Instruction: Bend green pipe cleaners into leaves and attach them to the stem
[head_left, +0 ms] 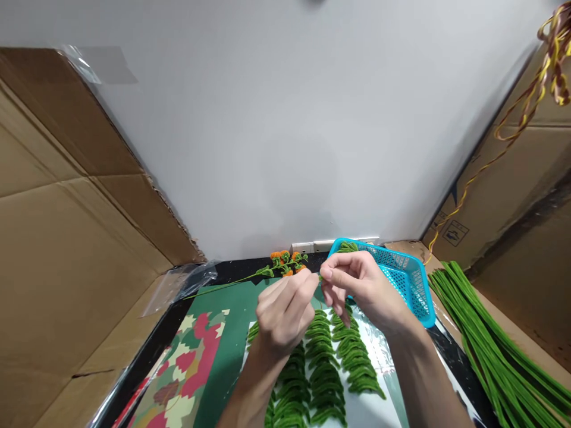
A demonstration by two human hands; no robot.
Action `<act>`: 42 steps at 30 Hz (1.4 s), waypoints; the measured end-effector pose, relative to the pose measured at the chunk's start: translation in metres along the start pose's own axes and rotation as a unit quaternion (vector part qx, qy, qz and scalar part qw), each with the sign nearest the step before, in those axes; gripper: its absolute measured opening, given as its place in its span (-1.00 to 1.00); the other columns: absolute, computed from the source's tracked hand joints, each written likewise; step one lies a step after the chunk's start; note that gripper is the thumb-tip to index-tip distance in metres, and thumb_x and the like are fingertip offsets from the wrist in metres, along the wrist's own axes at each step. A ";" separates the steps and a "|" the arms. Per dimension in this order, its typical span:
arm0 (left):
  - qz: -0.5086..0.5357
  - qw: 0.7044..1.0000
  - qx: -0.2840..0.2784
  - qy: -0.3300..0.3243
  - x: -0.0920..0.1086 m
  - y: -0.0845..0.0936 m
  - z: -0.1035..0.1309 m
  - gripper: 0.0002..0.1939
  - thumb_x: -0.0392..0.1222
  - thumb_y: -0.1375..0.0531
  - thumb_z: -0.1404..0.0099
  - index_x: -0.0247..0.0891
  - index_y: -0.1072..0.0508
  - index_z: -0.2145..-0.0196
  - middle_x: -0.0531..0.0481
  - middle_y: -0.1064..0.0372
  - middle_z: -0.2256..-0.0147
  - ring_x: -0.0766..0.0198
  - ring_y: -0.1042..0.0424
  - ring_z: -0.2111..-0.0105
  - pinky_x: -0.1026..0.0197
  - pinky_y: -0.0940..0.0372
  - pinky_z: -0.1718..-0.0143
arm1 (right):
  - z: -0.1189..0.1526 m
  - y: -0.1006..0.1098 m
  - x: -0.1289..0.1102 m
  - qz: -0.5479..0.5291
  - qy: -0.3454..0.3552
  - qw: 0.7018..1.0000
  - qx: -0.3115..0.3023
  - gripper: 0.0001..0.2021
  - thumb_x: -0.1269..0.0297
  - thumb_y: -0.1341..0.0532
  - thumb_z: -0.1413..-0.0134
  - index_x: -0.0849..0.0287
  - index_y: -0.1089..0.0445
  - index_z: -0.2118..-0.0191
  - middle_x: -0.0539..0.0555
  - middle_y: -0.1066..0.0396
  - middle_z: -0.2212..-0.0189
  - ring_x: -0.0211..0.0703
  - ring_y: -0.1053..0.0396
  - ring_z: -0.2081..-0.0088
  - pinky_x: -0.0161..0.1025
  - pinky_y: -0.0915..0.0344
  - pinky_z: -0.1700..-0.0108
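Left hand [285, 309] and right hand [361, 282] together pinch a mostly hidden green bit [320, 277], left of the blue basket [420, 297].

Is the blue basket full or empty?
Partly filled: the basket has green pieces at its far left corner, but bare bottom also shows; the right hand hides part.

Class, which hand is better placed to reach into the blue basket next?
Probably the right hand: it overlaps the blue basket in view, while the left hand sits farther left, beyond the right hand.
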State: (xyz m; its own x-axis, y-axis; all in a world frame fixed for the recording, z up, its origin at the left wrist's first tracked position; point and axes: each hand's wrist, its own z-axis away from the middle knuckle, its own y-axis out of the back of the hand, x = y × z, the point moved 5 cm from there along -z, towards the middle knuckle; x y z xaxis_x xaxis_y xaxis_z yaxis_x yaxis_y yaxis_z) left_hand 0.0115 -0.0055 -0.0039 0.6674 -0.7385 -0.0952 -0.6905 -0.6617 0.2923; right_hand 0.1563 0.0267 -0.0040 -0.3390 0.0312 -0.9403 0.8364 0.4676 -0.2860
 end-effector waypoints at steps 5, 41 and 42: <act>-0.009 0.998 0.007 -0.063 -0.005 0.009 0.009 -0.70 -0.45 -0.25 -0.36 -0.25 -0.57 -0.01 -0.14 -0.66 0.24 0.15 -0.66 0.31 0.16 -0.57 0.23 | 0.001 -0.011 0.003 -0.048 -0.019 0.998 -0.036 -0.61 -0.06 -0.39 -0.23 0.19 -0.44 0.37 -0.02 -0.46 0.56 -0.31 -0.36 0.66 -0.38 -0.29 0.69; 0.407 0.730 -0.067 0.545 -0.015 -0.021 -0.013 -0.71 0.02 -0.40 -0.35 -0.26 -0.53 0.20 0.13 -0.38 0.55 0.47 -0.30 0.70 0.44 -0.15 0.71 | 0.014 -0.005 -0.028 0.389 0.330 0.837 0.197 -0.94 0.43 -0.23 -0.38 0.15 -0.43 0.12 -0.04 -0.55 0.34 -0.33 -0.55 0.38 -0.41 -0.49 0.30; 0.406 0.734 -0.069 0.540 -0.015 -0.021 -0.013 -0.73 -0.01 -0.40 -0.36 -0.26 -0.52 0.21 0.14 -0.37 0.56 0.48 -0.30 0.68 0.45 -0.17 0.68 | 0.014 -0.006 -0.028 0.396 0.336 0.830 0.202 -0.94 0.43 -0.24 -0.37 0.14 -0.44 0.13 -0.05 -0.55 0.34 -0.34 -0.54 0.40 -0.42 -0.49 0.32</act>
State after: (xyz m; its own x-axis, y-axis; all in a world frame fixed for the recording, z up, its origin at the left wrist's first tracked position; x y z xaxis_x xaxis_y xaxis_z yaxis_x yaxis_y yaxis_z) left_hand 0.0194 0.0206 0.0036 -0.0659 -0.2990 0.9520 -0.9978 0.0135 -0.0648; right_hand 0.1670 0.0108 0.0212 0.3351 0.7373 -0.5866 0.9422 -0.2645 0.2058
